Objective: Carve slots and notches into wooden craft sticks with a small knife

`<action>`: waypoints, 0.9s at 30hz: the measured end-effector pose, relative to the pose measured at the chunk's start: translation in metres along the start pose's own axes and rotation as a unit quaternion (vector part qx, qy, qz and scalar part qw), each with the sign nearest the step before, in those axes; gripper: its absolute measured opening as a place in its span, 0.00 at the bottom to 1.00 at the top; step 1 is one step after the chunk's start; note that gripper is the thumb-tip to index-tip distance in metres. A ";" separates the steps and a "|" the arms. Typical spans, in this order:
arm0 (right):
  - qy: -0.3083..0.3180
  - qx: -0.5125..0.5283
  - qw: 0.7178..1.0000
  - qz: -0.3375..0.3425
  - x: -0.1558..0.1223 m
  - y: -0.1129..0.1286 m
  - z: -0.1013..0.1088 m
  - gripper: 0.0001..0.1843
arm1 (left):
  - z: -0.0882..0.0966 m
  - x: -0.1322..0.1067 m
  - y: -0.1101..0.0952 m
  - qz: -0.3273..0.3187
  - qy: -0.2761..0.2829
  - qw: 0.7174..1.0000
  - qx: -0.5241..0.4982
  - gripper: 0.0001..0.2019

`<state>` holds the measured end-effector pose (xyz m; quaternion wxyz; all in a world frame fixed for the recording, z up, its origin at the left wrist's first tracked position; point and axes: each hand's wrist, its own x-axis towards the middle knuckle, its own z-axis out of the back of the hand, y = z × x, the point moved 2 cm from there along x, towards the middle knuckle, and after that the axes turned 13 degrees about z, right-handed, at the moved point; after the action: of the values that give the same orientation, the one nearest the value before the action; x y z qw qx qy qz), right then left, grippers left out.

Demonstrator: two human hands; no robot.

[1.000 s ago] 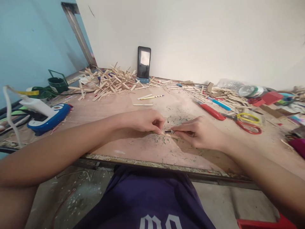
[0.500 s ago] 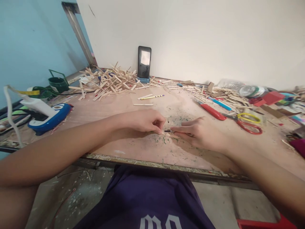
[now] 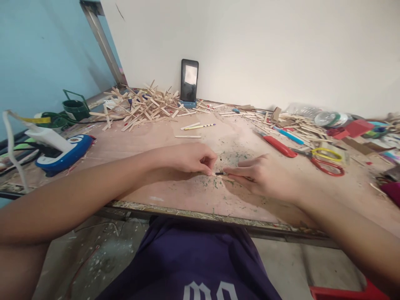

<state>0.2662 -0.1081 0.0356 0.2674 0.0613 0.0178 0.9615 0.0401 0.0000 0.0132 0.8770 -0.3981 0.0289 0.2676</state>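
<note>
My left hand (image 3: 194, 158) is closed in a pinch on the end of a thin wooden craft stick (image 3: 227, 178), low over the table. My right hand (image 3: 268, 175) is closed, its index finger stretched along a small slim tool with a dark, blade-like tip (image 3: 220, 173). That tip lies against or just above the stick, close to my left fingertips; whether it touches cannot be made out. Most of the tool is hidden by the fingers. Small green shavings (image 3: 215, 182) are scattered around both hands.
Behind the hands lie a loose craft stick (image 3: 188, 136) and a yellow patterned pencil (image 3: 200, 127). A phone (image 3: 189, 81) stands near a stick pile (image 3: 146, 106). Scissors (image 3: 327, 161) and a red-handled tool (image 3: 279, 146) lie right; a blue power strip (image 3: 65, 156) sits left.
The dark tip has shifted slightly toward me along the stick and shows a little more clearly. Both hands stay in nearly the same place.
</note>
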 end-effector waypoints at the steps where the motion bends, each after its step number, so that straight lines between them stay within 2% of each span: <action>1: 0.010 -0.006 1.000 -0.002 0.000 0.000 0.001 0.23 | 0.000 0.000 0.000 0.000 0.000 1.000 0.001 0.11; 5: 0.018 -0.013 1.000 0.009 0.000 0.003 0.005 0.25 | 0.000 0.001 0.001 -0.003 -0.001 1.000 -0.001 0.11; 9: 0.012 -0.013 1.000 -0.022 0.001 0.004 0.006 0.22 | 0.000 0.000 0.001 -0.007 0.000 1.000 -0.006 0.11; 12: -0.012 0.081 0.996 -0.036 0.002 0.001 -0.001 0.21 | -0.001 0.001 0.002 -0.011 -0.001 1.000 -0.010 0.10; 15: -0.032 0.180 0.980 -0.078 0.004 -0.003 -0.008 0.21 | -0.002 0.003 0.003 -0.018 -0.001 1.000 -0.014 0.10; 18: -0.033 0.235 0.965 -0.108 0.007 -0.003 -0.011 0.22 | -0.002 0.004 0.004 -0.023 -0.001 1.000 -0.017 0.10; 27: -0.060 0.177 0.979 -0.078 0.002 -0.006 -0.007 0.20 | -0.001 0.001 0.001 -0.017 0.001 1.000 -0.022 0.10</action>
<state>0.2665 -0.1017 0.0285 0.3266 0.1638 0.1763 0.9140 0.0405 0.0001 0.0112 0.8727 -0.4176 0.0172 0.2525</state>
